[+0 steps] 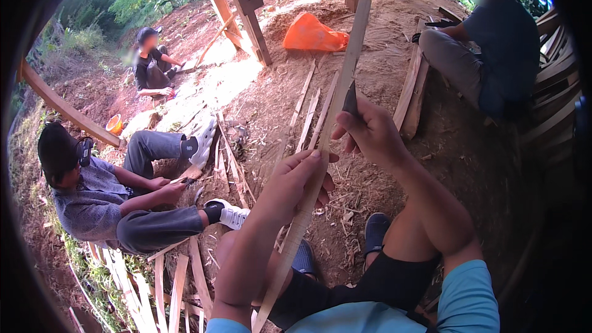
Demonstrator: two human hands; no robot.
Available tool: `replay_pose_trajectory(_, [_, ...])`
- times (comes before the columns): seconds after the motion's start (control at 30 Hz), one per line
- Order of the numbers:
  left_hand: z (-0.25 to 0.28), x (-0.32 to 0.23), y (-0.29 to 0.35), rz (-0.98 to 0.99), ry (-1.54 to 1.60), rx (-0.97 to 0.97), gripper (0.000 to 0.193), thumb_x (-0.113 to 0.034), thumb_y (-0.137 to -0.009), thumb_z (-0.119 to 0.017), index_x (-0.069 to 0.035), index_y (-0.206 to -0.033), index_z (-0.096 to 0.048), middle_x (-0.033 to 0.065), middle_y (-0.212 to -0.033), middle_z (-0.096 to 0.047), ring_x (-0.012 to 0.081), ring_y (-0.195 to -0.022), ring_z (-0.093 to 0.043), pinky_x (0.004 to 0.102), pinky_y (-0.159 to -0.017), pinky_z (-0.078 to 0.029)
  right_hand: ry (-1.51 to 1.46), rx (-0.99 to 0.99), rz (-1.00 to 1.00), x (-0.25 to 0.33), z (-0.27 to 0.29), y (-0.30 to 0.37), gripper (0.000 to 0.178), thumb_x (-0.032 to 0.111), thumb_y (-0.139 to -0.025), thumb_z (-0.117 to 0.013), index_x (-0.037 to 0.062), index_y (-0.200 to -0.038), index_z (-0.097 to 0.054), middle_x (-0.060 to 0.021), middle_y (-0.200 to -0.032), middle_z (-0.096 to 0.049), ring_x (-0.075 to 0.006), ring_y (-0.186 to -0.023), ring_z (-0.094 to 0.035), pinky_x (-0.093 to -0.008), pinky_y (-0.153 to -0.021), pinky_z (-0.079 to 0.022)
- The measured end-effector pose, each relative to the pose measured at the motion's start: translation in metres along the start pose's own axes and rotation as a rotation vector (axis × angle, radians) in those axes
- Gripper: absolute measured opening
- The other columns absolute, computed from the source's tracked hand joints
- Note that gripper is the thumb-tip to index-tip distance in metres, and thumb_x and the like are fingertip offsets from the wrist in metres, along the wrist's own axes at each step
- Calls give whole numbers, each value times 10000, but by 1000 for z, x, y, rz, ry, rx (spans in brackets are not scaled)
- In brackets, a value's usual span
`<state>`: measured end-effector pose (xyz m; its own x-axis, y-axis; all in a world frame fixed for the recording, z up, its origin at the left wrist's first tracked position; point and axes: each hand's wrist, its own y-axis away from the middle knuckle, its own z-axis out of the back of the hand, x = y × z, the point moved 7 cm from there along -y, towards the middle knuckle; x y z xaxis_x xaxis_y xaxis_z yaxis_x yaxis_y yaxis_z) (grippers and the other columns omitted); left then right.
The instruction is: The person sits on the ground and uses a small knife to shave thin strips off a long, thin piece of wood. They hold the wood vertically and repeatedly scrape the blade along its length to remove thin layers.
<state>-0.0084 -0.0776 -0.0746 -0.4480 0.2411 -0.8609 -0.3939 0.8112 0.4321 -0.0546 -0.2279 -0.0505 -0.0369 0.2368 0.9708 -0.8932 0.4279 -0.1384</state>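
Bamboo slats (166,290) lie fanned on the dirt at the lower left, just beside a seated person in a grey shirt (92,200) who holds something small in both hands above their lap, white shoes stretched out toward the middle. Farther back on the left another person in dark clothes (151,61) crouches on the sunlit red earth, with an orange bowl (114,124) lower down near a long wooden beam. At centre, the wearer's left hand (296,182) is closed around a long, thin bamboo strip (336,105), gripping it at about mid-length; the strip runs steeply from beside the wearer's left knee up to the upper middle of the view. More loose strips (305,114) lie on the ground just behind it, and an orange bag (311,34) sits near the foot of a wooden post. The right hand (370,132) is wrapped around a dark knife (350,100), whose blade rests against the strip's edge just above the left hand. Shavings litter the soil around the wearer's dark shoes (375,231). On the right, a third person in a blue shirt (499,43) sits beside stacked planks (413,92).
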Motion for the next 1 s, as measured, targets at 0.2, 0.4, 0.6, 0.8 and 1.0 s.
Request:
replay_pose_trajectory(0.2, [16,-5,2,-3,227,62,391,-311,-972,-415,-106,-1290,-513,26,-780,-571,120,-664,-566,255,-557,-473,191,70,170,-4,-15,1,255,205,-958,-473,43,-1144,-537,-85,-786,-648,-182,-667,-645,-301,-571,-492])
replay_pose_trajectory(0.4, [24,-12,7,-53,271,-66,348,-234,-948,-476,-73,-1256,-496,29,-876,-556,139,-770,-603,318,-675,-556,461,86,319,23,-37,18,376,186,-957,-440,87,-1320,-439,-163,-1023,-574,-302,-892,-610,-398,-727,-490])
replay_pose_trajectory(0.6, [35,-12,7,-113,176,-80,244,-158,-924,-516,-11,-1113,-470,89,-923,-592,171,-711,-651,295,-594,-558,511,125,301,28,-50,30,411,211,-958,-437,98,-1352,-418,-145,-970,-525,-312,-843,-583,-407,-718,-484])
replay_pose_trajectory(0.8, [34,-19,18,-188,168,-123,176,-164,-924,-519,-54,-1061,-506,76,-859,-630,157,-611,-643,251,-476,-524,517,82,331,23,-48,29,401,179,-933,-478,94,-1324,-458,-136,-930,-533,-310,-794,-592,-395,-682,-489])
replay_pose_trajectory(1.0, [37,-18,19,-228,174,-197,157,-188,-937,-502,-63,-1029,-524,79,-859,-636,133,-655,-623,256,-503,-519,285,-54,355,31,-42,25,254,69,-865,-558,57,-1118,-540,-124,-808,-579,-278,-716,-614,-379,-630,-479])
